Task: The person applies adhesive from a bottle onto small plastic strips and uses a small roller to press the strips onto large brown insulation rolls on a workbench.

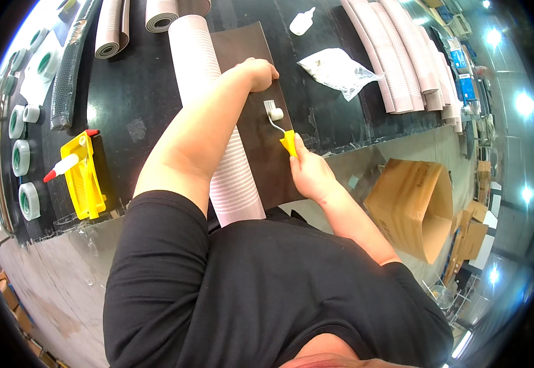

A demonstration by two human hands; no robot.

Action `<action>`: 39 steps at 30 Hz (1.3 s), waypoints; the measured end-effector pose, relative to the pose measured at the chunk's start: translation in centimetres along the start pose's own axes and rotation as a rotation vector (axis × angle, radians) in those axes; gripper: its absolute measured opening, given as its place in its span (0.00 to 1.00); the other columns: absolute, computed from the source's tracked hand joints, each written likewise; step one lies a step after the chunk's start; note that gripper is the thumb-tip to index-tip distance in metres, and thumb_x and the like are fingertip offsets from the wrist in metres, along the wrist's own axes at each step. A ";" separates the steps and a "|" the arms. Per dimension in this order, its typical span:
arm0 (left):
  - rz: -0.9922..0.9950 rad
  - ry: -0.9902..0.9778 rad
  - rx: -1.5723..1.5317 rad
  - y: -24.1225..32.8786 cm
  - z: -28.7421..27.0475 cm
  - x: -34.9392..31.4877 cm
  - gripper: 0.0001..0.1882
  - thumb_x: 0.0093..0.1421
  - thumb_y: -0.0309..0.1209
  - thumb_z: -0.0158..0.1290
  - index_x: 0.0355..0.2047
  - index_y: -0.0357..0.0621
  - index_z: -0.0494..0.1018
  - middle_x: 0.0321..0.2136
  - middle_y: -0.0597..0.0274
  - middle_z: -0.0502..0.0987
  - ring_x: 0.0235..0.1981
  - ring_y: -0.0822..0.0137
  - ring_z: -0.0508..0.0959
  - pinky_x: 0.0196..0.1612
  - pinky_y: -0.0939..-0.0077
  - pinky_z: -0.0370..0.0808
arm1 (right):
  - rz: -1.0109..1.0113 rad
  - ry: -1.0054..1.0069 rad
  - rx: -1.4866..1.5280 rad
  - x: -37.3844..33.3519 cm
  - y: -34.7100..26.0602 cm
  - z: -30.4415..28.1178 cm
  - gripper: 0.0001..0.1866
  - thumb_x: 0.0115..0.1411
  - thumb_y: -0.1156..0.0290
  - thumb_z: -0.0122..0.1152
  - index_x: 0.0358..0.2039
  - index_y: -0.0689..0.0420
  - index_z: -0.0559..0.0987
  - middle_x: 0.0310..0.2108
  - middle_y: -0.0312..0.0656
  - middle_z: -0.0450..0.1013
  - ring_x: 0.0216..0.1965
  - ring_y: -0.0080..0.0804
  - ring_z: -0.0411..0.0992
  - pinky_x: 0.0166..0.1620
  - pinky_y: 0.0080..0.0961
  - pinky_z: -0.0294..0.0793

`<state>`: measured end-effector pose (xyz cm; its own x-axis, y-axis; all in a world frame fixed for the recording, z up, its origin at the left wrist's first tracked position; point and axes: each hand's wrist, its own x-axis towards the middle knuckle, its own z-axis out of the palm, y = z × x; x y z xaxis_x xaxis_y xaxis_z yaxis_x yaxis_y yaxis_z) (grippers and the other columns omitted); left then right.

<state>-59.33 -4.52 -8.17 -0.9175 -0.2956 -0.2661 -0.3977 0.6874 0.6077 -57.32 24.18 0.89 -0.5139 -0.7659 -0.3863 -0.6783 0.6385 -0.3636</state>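
A partly rolled mat lies before me, its pale pink ribbed roll (240, 178) beside a flat brown part (270, 165). My right hand (313, 175) grips the yellow handle of a small paint roller (288, 142). Its white roller head rests on or just over a small white label (269, 105) on the brown surface. Across the roll reaches my left arm, and my left hand (258, 73) is at the brown part's right edge. Its fingers are curled closed; whatever they hold, if anything, is hidden.
At left, a yellow paint tray (83, 184) carries a white bottle with a red tip (63, 167), near several tape rolls (29, 201). More rolled mats (390, 61) lie at right, past a clear plastic bag (339, 70). An open cardboard box (402, 202) stands beyond the table edge.
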 end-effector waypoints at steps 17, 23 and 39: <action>-0.037 0.015 -0.027 -1.1 1.1 0.9 0.21 0.57 0.27 0.51 0.52 0.52 0.79 0.51 0.58 0.77 0.54 0.57 0.76 0.59 0.67 0.72 | 0.045 -0.041 -0.004 2.0 -1.5 -1.6 0.30 0.66 0.65 0.46 0.66 0.64 0.59 0.36 0.63 0.77 0.41 0.59 0.76 0.48 0.47 0.73; 0.009 0.019 -0.007 -0.9 0.4 0.2 0.21 0.57 0.27 0.52 0.52 0.51 0.79 0.51 0.58 0.78 0.53 0.56 0.76 0.59 0.66 0.72 | 0.032 -0.116 -0.037 -1.8 -0.6 -1.9 0.30 0.66 0.66 0.46 0.66 0.64 0.59 0.35 0.64 0.76 0.39 0.58 0.76 0.46 0.47 0.73; -0.040 -0.021 -0.021 0.1 -0.3 0.0 0.20 0.58 0.29 0.51 0.51 0.51 0.79 0.53 0.59 0.77 0.55 0.56 0.75 0.60 0.66 0.70 | 0.032 -0.159 -0.200 -0.9 -0.8 -1.1 0.32 0.67 0.64 0.45 0.68 0.63 0.56 0.33 0.58 0.76 0.35 0.56 0.76 0.42 0.47 0.75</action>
<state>-59.38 -4.59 -7.89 -0.9007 -0.3084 -0.3060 -0.4343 0.6615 0.6114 -56.89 24.30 2.44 -0.4582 -0.7143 -0.5290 -0.7618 0.6223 -0.1803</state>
